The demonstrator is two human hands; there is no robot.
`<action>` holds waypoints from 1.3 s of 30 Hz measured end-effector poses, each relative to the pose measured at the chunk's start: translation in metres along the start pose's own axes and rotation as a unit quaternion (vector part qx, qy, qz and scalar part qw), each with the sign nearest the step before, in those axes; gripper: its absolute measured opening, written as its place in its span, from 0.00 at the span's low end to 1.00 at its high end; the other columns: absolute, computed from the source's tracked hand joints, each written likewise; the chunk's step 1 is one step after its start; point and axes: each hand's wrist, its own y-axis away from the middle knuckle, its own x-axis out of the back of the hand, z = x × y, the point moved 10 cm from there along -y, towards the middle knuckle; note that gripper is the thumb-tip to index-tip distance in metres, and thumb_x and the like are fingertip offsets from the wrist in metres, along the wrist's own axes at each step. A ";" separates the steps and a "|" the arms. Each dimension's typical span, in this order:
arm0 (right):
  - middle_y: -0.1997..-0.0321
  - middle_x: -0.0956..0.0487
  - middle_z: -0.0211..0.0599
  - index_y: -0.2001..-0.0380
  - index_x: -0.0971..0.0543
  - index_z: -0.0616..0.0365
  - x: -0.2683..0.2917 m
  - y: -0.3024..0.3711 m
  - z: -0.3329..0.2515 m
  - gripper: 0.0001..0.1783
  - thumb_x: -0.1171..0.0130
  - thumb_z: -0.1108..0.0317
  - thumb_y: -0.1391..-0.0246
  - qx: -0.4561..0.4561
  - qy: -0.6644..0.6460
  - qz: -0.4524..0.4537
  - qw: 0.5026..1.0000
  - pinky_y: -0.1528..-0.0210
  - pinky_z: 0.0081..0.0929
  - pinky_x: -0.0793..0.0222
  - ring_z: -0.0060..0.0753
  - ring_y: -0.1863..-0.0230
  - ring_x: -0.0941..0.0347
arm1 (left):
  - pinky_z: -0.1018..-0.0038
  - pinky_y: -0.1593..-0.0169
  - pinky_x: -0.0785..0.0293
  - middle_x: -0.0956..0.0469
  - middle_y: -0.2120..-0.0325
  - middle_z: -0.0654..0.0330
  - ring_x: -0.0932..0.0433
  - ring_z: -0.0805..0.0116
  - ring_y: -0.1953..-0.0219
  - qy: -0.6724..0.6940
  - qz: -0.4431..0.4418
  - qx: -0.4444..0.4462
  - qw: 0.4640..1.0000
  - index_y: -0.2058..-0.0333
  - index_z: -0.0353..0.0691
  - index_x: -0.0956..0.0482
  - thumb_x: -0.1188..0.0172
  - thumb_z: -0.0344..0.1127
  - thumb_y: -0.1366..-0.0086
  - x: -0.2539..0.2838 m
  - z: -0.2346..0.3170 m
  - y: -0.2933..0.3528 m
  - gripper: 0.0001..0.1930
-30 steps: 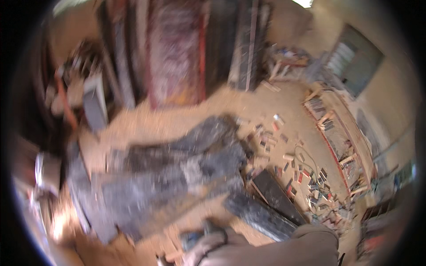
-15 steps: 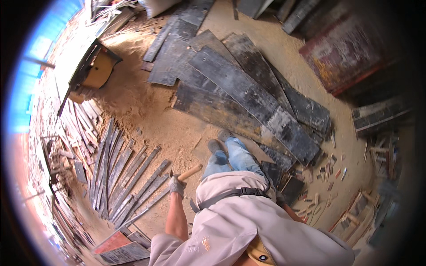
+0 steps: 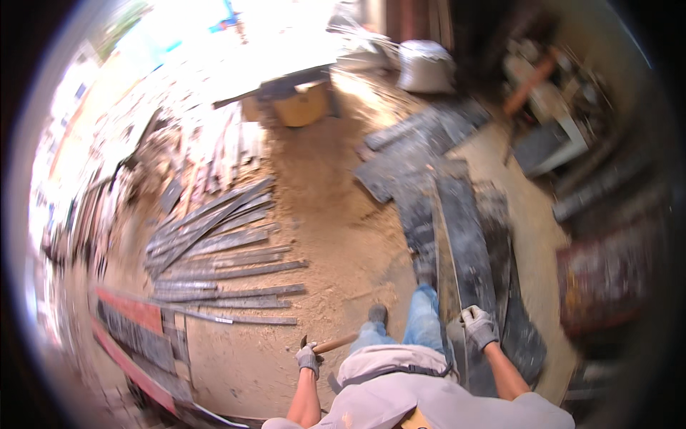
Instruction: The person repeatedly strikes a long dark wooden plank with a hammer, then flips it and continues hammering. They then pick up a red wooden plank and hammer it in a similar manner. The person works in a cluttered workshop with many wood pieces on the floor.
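Note:
My left hand (image 3: 308, 358), in a grey work glove, is closed around a hammer (image 3: 334, 344) close to its head. The hammer's wooden handle points right, toward my thigh. My right hand (image 3: 480, 327), also gloved, hangs by my right hip with its fingers curled. Behind it in the view is a long dark board (image 3: 466, 239) with a pale thin edge; whether the fingers grip that edge is hard to make out. More dark boards lie overlapped on the ground around my right foot.
Narrow dark strips (image 3: 243, 272) lie fanned out on the left, near red-edged panels (image 3: 136, 339). A yellow-fronted machine or table (image 3: 300, 107) stands ahead on sawdust. A whitish sack (image 3: 426, 68) sits beyond the boards. A worn reddish panel (image 3: 604, 275) is at the right.
My view has swung left, so the boards now run ahead on my right. My right hand, hidden before, has come into sight. The hammer stays in my left hand.

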 end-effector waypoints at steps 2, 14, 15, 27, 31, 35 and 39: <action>0.64 0.14 0.48 0.62 0.17 0.60 -0.024 -0.021 -0.112 0.13 0.38 0.60 0.32 0.186 0.158 0.020 0.969 0.62 0.41 0.20 0.45 0.69 0.16 | 0.58 0.80 0.31 0.21 0.77 0.59 0.27 0.61 0.87 0.004 -0.006 -0.094 0.996 0.51 0.45 0.16 0.33 0.35 0.36 -0.011 0.023 0.020 0.14; 0.69 0.14 0.55 0.72 0.14 0.57 -0.226 0.083 -0.311 0.24 0.44 0.47 0.37 0.557 0.507 -0.337 0.565 0.58 0.55 0.20 0.62 0.65 0.15 | 0.56 0.57 0.21 0.14 0.65 0.54 0.16 0.49 0.60 0.007 0.292 -0.527 0.798 0.62 0.47 0.15 0.36 0.37 0.35 -0.033 0.147 0.287 0.05; 0.69 0.14 0.55 0.71 0.13 0.56 -0.239 0.094 -0.307 0.24 0.44 0.47 0.38 0.564 0.511 -0.353 0.544 0.58 0.55 0.20 0.61 0.64 0.15 | 0.56 0.56 0.22 0.15 0.64 0.54 0.16 0.49 0.61 -0.048 0.317 -0.520 0.792 0.62 0.46 0.15 0.38 0.38 0.34 -0.030 0.152 0.299 0.07; 0.51 0.16 0.50 0.49 0.18 0.50 -0.434 0.308 -0.313 0.19 0.43 0.54 0.36 0.637 0.321 -0.525 0.465 0.45 0.44 0.24 0.48 0.48 0.18 | 0.56 0.57 0.22 0.17 0.64 0.56 0.16 0.55 0.59 -0.306 0.332 -0.479 0.753 0.62 0.48 0.18 0.40 0.37 0.37 0.054 0.180 0.282 0.06; 0.48 0.17 0.49 0.48 0.18 0.50 -0.519 0.390 -0.313 0.19 0.44 0.54 0.36 0.638 0.350 -0.549 0.410 0.42 0.43 0.27 0.48 0.45 0.20 | 0.50 0.63 0.22 0.15 0.68 0.47 0.17 0.44 0.70 -0.154 0.376 -0.483 0.776 0.64 0.43 0.17 0.38 0.36 0.42 0.187 0.148 0.251 0.08; 0.46 0.18 0.47 0.46 0.19 0.50 -0.596 0.475 -0.313 0.20 0.44 0.54 0.36 0.641 0.385 -0.581 0.321 0.39 0.41 0.29 0.47 0.42 0.22 | 0.53 0.57 0.21 0.16 0.64 0.50 0.16 0.47 0.62 -0.101 0.403 -0.496 0.763 0.56 0.39 0.17 0.36 0.36 0.43 0.310 0.122 0.230 0.16; 0.43 0.19 0.46 0.45 0.19 0.50 -0.653 0.535 -0.313 0.21 0.44 0.54 0.36 0.629 0.410 -0.606 0.264 0.36 0.40 0.31 0.46 0.39 0.24 | 0.55 0.57 0.23 0.16 0.64 0.53 0.16 0.50 0.61 -0.199 0.404 -0.459 0.766 0.54 0.39 0.17 0.33 0.37 0.43 0.385 0.131 0.207 0.18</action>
